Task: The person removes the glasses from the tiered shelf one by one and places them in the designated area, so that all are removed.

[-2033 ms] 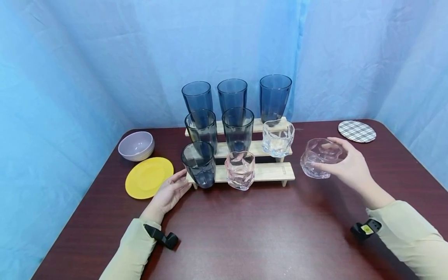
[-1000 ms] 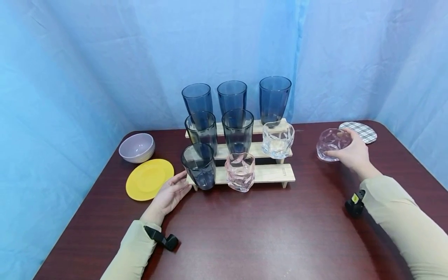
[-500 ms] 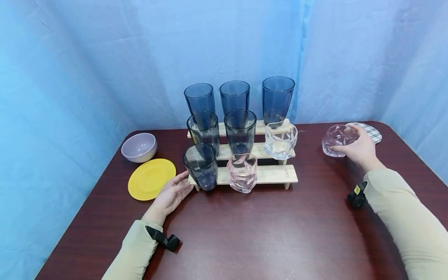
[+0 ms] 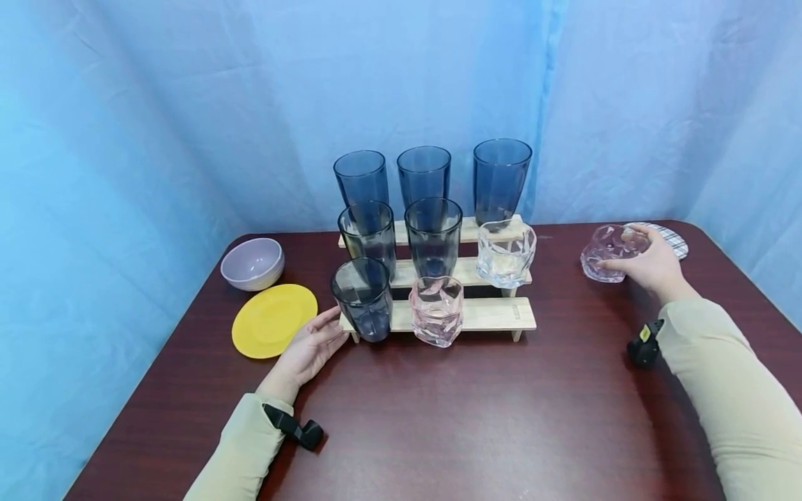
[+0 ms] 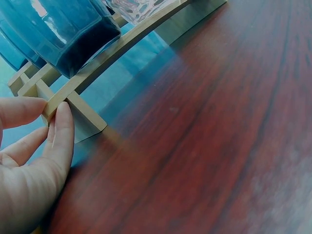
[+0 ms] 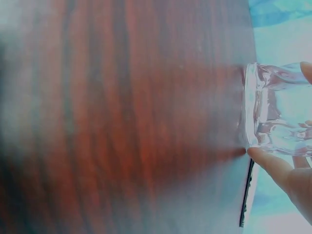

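Observation:
My right hand (image 4: 651,266) grips a short, clear, faintly pink glass tumbler (image 4: 603,256) at the table's back right, thumb on one side and fingers on the other. In the right wrist view the tumbler's base (image 6: 250,105) is right at the tabletop. My left hand (image 4: 310,351) pinches the left end of a three-step wooden rack (image 4: 495,314), thumb and fingers at the lowest board's corner (image 5: 59,100). Close above those fingers stands a dark tall glass (image 4: 363,303). A pink tumbler (image 4: 436,313) shares that lowest step.
Tall blue-grey glasses (image 4: 501,177) fill the upper steps, along with a clear tumbler (image 4: 506,257) on the middle one. A lilac bowl (image 4: 252,264) and a yellow plate (image 4: 274,321) lie left of the rack. A checked coaster (image 4: 673,240) lies behind my right hand.
My right hand has carried the tumbler away from the rack, rightward and back, and lowered it near the coaster. The left hand stays at the rack's end. The head view has shifted slightly.

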The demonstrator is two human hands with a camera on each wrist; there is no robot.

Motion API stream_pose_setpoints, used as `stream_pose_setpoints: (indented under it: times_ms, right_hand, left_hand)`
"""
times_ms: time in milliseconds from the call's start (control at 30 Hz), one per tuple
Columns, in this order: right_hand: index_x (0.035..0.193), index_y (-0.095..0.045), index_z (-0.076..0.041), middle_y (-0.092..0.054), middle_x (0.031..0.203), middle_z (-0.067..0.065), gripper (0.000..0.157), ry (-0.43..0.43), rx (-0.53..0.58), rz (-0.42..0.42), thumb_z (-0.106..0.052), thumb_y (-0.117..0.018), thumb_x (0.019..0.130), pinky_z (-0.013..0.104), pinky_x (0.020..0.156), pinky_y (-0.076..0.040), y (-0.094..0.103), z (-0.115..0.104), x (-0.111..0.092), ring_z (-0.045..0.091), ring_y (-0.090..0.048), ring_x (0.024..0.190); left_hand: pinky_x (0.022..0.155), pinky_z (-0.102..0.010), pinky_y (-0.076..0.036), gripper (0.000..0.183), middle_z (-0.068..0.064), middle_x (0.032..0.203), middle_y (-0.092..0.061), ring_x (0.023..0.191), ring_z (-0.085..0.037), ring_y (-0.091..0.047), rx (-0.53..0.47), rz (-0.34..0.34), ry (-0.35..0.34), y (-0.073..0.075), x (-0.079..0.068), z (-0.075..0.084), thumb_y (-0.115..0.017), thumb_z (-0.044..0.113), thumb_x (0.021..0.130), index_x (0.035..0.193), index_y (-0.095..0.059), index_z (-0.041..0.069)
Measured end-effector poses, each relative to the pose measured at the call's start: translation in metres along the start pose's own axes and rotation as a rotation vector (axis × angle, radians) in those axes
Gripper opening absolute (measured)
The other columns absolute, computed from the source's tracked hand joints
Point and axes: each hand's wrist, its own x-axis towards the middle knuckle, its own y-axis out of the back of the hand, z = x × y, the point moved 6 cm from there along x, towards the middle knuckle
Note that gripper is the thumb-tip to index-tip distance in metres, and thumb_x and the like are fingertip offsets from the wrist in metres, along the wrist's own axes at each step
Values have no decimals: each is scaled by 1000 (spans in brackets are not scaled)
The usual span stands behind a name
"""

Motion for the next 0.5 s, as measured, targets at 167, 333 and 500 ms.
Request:
stream_pose_setpoints:
  times_ms: [167, 333, 500]
  right_hand:
    - [147, -19, 2, -31, 141, 33, 95, 30, -31, -37, -25, -77, 78, 63, 104, -25, 3, 0, 2, 51, -25, 130]
    - [148, -14, 4, -29, 143, 36, 94, 54, -35, -69, -21, -75, 80, 64, 105, -24, 2, -1, 4, 53, -24, 130]
    - [149, -9, 4, -17, 147, 38, 95, 49, -52, -101, -25, -72, 83, 66, 105, -22, 1, 1, 2, 56, -19, 132]
  left_hand:
    - [86, -15, -49, 60, 2, 100, -54, 89, -2, -60, -4, -15, -6, -1, 1, 1, -33, -6, 96, 149, -6, -5]
    - [86, -15, -49, 59, 2, 100, -53, 88, -2, -60, -3, -15, -3, 0, 1, 1, -32, -6, 97, 149, -6, -5]
    - [86, -15, -49, 59, 2, 101, -53, 88, -2, -60, -12, -20, 0, 0, 0, 0, -33, -7, 96, 149, -6, -5]
